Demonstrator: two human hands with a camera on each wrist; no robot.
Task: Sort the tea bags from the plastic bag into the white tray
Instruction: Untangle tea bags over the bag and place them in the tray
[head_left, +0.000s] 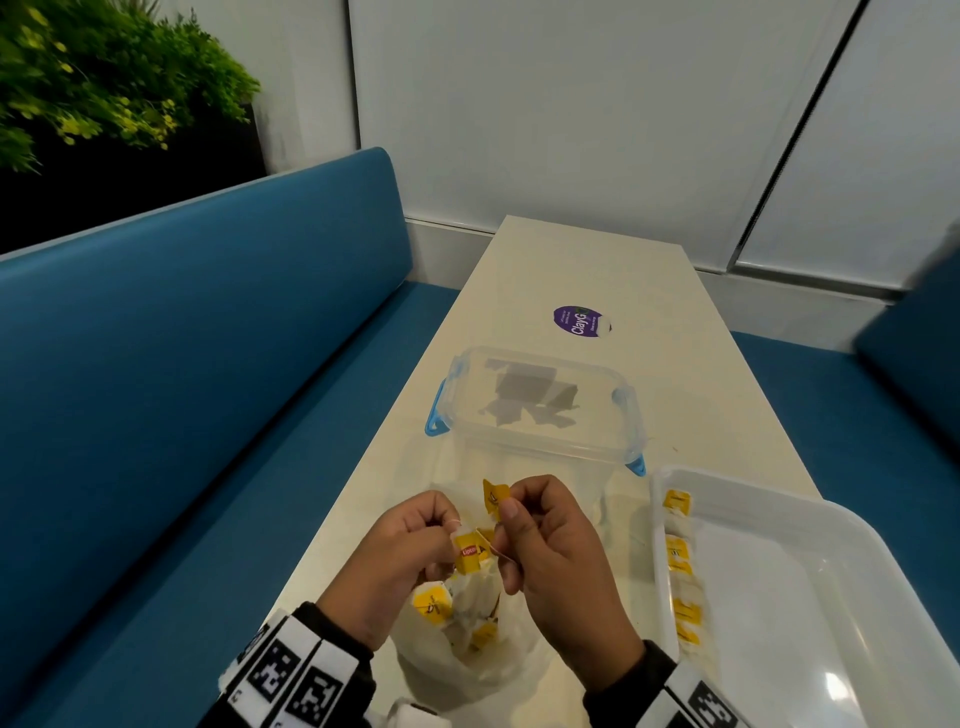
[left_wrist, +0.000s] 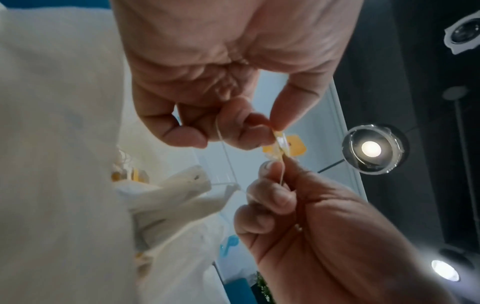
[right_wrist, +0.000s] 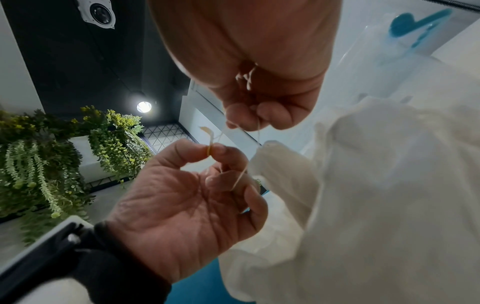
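Both hands are hovering over the plastic bag (head_left: 470, 644) near the table's front edge: the left hand (head_left: 400, 561) is pinching a thin string, the right hand (head_left: 550, 545) is pinching a yellow tag (head_left: 494, 496). Between them a tea bag (head_left: 467, 552) is dangling. More are lining the white tray (head_left: 779, 587) beside the right hand, blurred through its wall.

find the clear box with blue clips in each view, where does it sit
Head: the clear box sits mid-table, just beyond both hands.
Left wrist: only one blue clip shows, low centre, beside the plastic bag.
Right wrist: box wall and blue clip at top right.
Shared landmark: the blue clip.
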